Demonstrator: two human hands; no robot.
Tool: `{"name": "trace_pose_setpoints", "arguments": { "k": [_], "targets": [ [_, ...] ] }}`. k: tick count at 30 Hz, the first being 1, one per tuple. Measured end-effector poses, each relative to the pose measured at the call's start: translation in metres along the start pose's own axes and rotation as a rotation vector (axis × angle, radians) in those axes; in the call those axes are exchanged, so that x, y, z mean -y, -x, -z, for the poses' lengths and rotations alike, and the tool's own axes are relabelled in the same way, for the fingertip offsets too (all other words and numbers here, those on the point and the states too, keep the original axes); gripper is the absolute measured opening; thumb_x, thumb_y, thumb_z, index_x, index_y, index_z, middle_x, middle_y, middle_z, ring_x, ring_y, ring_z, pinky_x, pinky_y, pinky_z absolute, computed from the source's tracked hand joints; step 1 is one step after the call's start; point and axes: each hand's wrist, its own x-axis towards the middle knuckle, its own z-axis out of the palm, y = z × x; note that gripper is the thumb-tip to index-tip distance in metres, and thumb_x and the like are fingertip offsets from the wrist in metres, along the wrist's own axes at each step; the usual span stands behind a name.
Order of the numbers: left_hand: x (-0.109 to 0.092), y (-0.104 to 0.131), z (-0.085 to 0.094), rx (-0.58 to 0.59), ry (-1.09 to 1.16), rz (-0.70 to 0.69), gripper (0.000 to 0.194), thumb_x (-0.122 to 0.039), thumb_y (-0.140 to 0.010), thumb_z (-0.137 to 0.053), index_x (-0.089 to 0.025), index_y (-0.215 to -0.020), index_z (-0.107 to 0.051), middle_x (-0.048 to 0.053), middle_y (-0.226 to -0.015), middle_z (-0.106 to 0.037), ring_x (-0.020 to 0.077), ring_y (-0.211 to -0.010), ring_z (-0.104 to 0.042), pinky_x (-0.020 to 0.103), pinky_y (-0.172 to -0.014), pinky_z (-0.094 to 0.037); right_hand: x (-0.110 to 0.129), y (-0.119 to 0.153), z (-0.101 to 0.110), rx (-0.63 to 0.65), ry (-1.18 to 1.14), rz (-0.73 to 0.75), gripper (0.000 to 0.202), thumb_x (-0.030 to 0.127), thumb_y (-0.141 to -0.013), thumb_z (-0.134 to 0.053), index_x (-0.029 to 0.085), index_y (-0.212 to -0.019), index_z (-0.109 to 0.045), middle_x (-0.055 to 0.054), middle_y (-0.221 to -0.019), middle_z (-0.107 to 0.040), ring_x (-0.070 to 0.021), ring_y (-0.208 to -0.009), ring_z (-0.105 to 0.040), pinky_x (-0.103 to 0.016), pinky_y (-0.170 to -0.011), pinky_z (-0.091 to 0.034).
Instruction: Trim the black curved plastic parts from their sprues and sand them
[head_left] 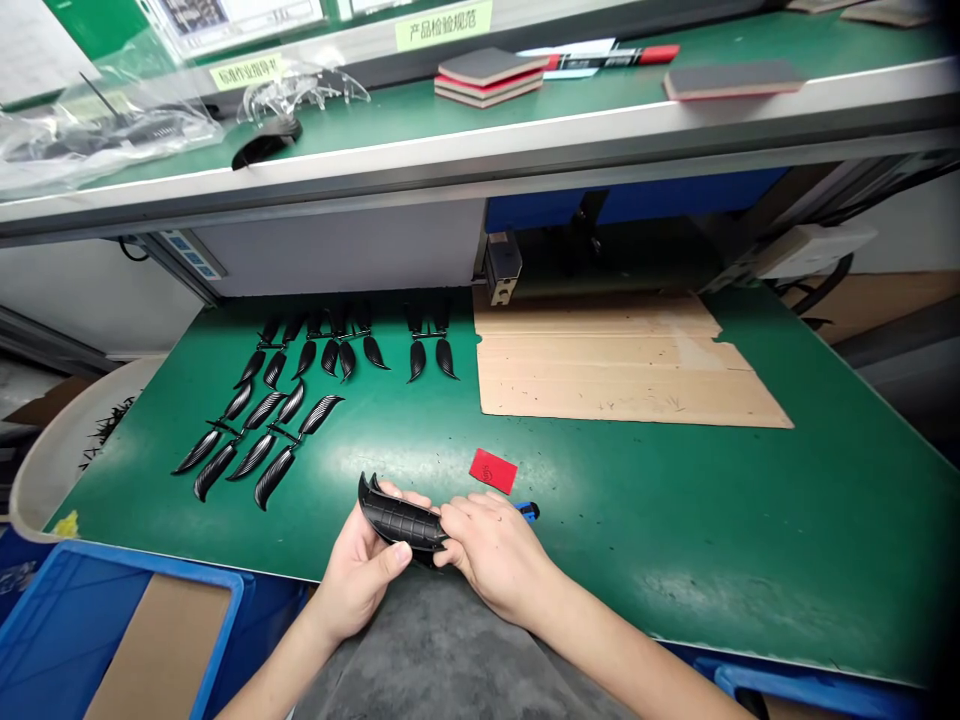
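Near the table's front edge, my left hand (365, 570) is closed around a curved black plastic part (401, 522), its ribbed hollow side showing. At least two pointed tips rise at its left end, so more than one piece may be stacked there. My right hand (499, 550) is closed on the part's right end, thumb and fingers pinching it. Just beyond the right hand, the end of a blue and black object (529, 511) sticks out; whether the hand holds it or it lies on the table cannot be made out. A red card (493, 471) lies close by.
Several black leaf-shaped parts joined by runners (266, 440) lie on the green table's left (615, 520). A cardboard sheet (600, 360) covers the back right. Overhead, a shelf (375, 160) carries sanding pads (491, 75) and a marker (637, 56). Blue crates (236, 610) stand below.
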Motion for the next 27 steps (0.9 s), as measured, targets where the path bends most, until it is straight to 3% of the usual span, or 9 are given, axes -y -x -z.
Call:
{"name": "trace_pose_setpoints", "arguments": {
  "k": [5, 8, 11, 14, 18, 27],
  "targets": [
    [0.001, 0.002, -0.004, 0.029, 0.038, 0.009, 0.042, -0.018, -0.081, -0.065, -0.024, -0.118, -0.045, 0.009, -0.124, -0.056, 0.0277, -0.12, -0.052, 0.045, -0.103, -0.038, -0.001, 0.004, 0.006, 0.094, -0.325, 0.028, 0.046, 0.058, -0.093, -0.031, 0.021, -0.072, -0.047, 0.002, -0.068, -0.055, -0.0125, -0.061, -0.046, -0.026, -0.058, -0.03],
    [0.002, 0.001, -0.008, -0.005, 0.119, 0.011, 0.044, -0.02, -0.078, -0.068, -0.025, -0.116, -0.046, 0.008, -0.12, -0.058, 0.0285, -0.119, -0.053, 0.046, -0.102, -0.039, 0.001, 0.007, 0.004, 0.008, -0.491, -0.06, 0.049, 0.065, -0.089, -0.03, 0.021, -0.072, -0.043, 0.003, -0.069, -0.051, -0.012, -0.062, -0.045, -0.024, -0.056, -0.031],
    [0.003, 0.0, -0.01, -0.04, 0.175, 0.013, 0.047, -0.019, -0.076, -0.07, -0.025, -0.115, -0.046, 0.006, -0.116, -0.059, 0.0272, -0.119, -0.053, 0.043, -0.102, -0.039, 0.003, 0.01, 0.0, -0.128, -0.474, -0.134, 0.05, 0.068, -0.086, -0.034, 0.021, -0.074, -0.043, 0.001, -0.072, -0.051, -0.0137, -0.067, -0.046, -0.025, -0.058, -0.033],
    [0.003, 0.0, -0.012, -0.05, 0.193, 0.02, 0.044, -0.018, -0.075, -0.071, -0.024, -0.112, -0.048, 0.005, -0.115, -0.059, 0.0232, -0.114, -0.056, 0.036, -0.098, -0.041, 0.005, 0.011, 0.0, -0.197, -0.406, -0.117, 0.05, 0.068, -0.086, -0.033, 0.021, -0.08, -0.047, -0.002, -0.079, -0.055, -0.0166, -0.075, -0.049, -0.028, -0.064, -0.036],
    [0.003, 0.0, -0.013, -0.044, 0.222, 0.05, 0.044, -0.017, -0.075, -0.071, -0.025, -0.112, -0.05, 0.004, -0.115, -0.058, 0.0219, -0.111, -0.056, 0.034, -0.095, -0.043, 0.007, 0.012, 0.003, -0.204, -0.407, -0.105, 0.052, 0.069, -0.086, -0.028, 0.021, -0.086, -0.048, -0.004, -0.085, -0.056, -0.0181, -0.08, -0.05, -0.03, -0.069, -0.038],
    [0.004, 0.002, -0.016, 0.005, 0.329, 0.151, 0.042, -0.013, -0.075, -0.07, -0.026, -0.108, -0.048, 0.0, -0.113, -0.058, 0.021, -0.115, -0.055, 0.038, -0.104, -0.037, 0.011, 0.012, 0.003, -0.189, -0.487, -0.116, 0.059, 0.073, -0.084, -0.017, 0.022, -0.085, -0.044, -0.003, -0.083, -0.05, -0.0189, -0.077, -0.046, -0.031, -0.068, -0.037]
  ]
}}
